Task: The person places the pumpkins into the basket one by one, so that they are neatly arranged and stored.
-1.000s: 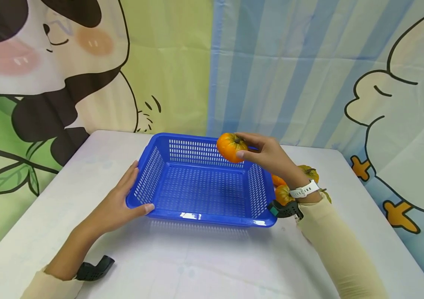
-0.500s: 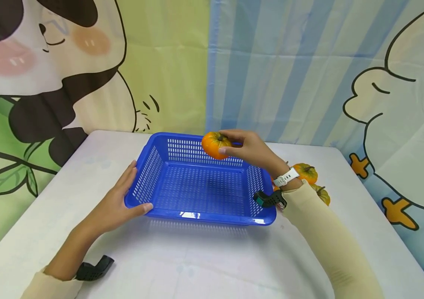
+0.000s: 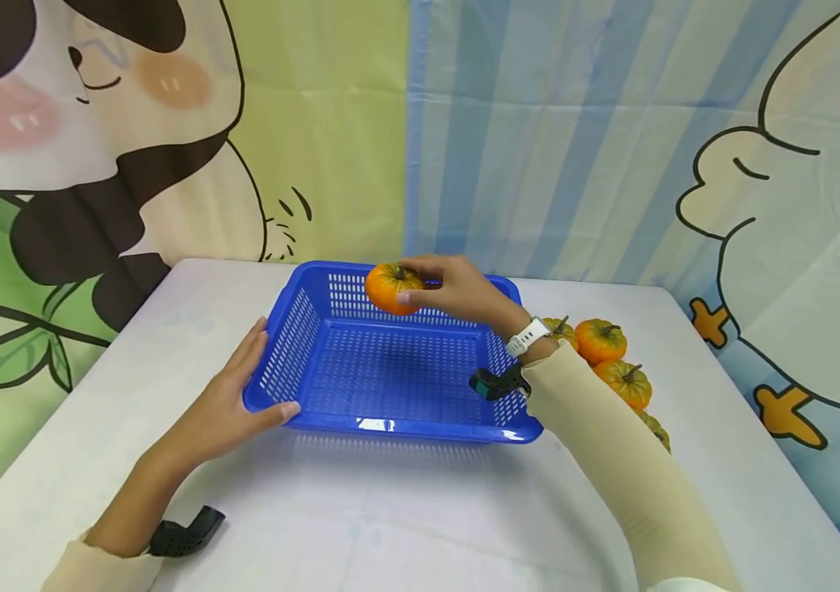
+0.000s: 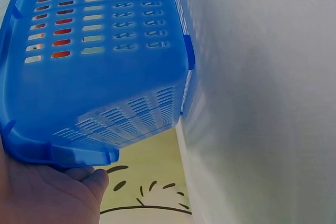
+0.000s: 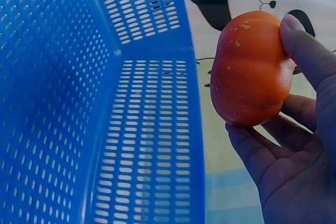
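Note:
A small orange pumpkin point(image 3: 393, 289) with a greenish top is held between the thumb and fingers of my right hand point(image 3: 457, 289), above the far side of a blue plastic basket point(image 3: 405, 427). In the right wrist view, the pumpkin's smooth orange underside point(image 5: 252, 72) shows beside the basket's slotted wall point(image 5: 147, 140). My left hand point(image 3: 223, 411) holds the basket's near left corner, thumb on the front rim and fingers along the left side. The left wrist view has that hand point(image 4: 52, 195) under the rim. Inside the basket only the bare perforated floor shows.
Several more small pumpkins point(image 3: 623, 382) stand in a cluster on the white table point(image 3: 390, 518), right of the basket and partly behind my right forearm. A cartoon-printed curtain point(image 3: 494, 148) hangs behind the table's far edge.
My right hand has carried the pumpkin leftward across the far side of the basket. More of the pumpkins on the right now show. The left hand keeps its place on the basket.

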{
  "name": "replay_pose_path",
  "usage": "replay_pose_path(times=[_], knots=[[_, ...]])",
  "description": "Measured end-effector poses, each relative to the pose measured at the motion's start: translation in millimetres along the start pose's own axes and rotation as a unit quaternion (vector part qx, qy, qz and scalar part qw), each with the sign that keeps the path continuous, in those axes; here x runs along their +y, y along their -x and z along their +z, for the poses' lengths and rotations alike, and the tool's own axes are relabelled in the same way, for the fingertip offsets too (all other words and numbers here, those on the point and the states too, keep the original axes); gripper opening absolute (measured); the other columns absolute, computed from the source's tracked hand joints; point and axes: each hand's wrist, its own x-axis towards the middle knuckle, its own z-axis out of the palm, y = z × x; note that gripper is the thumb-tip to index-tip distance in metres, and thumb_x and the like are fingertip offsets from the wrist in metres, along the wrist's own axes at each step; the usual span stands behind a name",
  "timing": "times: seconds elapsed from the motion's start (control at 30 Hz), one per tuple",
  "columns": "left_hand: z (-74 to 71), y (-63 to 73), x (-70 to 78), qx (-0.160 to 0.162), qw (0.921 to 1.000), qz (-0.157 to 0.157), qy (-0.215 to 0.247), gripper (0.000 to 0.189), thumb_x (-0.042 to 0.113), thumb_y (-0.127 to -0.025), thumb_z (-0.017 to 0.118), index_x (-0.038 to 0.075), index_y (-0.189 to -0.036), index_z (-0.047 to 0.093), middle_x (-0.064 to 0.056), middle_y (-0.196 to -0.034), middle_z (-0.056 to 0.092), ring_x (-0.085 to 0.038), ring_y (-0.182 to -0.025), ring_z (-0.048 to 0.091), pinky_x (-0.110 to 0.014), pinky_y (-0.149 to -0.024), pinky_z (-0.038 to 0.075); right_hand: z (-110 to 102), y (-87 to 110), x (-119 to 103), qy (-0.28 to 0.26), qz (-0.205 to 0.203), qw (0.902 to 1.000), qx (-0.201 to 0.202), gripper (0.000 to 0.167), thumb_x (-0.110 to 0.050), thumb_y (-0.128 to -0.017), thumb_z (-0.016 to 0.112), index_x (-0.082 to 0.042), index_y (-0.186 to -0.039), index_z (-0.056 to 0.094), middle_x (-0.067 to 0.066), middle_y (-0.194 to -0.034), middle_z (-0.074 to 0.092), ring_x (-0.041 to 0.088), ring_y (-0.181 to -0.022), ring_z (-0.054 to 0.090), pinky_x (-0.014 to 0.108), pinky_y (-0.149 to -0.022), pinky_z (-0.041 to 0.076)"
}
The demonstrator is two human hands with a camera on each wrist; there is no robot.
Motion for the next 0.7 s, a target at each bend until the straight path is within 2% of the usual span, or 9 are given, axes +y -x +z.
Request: replay_pose_path(times=[0.27, 0.4, 0.7], knots=[[-1.2, -0.4, 0.0, 0.004, 0.9999, 0.004, -0.009, 0.106, 0.040, -0.084, 0.074, 0.010, -0.156, 0.002, 0.004, -0.163, -0.007, -0.036, -0.147, 0.003, -0.072, -0.103, 0.020, 16, -23.4, 0, -0.019, 0.024, 0.9988, -0.037, 0.058, -0.034, -0.090, 0.071, -0.008, -0.139, 0.054, 0.004, -0.123, 0.063, 0.014, -0.105, 0.060, 0.026, -0.088, 0.052], [0.0, 1.2, 0.4, 0.007, 0.9999, 0.002, -0.013, 0.105, 0.039, -0.084, 0.074, 0.008, -0.156, 0.003, 0.001, -0.163, -0.006, -0.040, -0.146, 0.005, -0.073, -0.100, 0.022, 21, -30.9, 0, -0.011, 0.022, 0.9987, -0.046, 0.058, -0.033, -0.090, 0.070, -0.007, -0.139, 0.054, 0.005, -0.125, 0.063, 0.013, -0.106, 0.060, 0.025, -0.087, 0.051], [1.6, 0.9, -0.7, 0.005, 0.9999, -0.001, -0.015, 0.106, 0.040, -0.084, 0.074, 0.008, -0.156, 0.004, 0.002, -0.163, -0.006, -0.039, -0.146, 0.005, -0.073, -0.100, 0.023, 37, -43.2, 5, -0.004, 0.021, 0.9977, -0.064, 0.057, -0.031, -0.090, 0.071, -0.004, -0.138, 0.054, 0.007, -0.126, 0.063, 0.013, -0.106, 0.061, 0.024, -0.089, 0.050]])
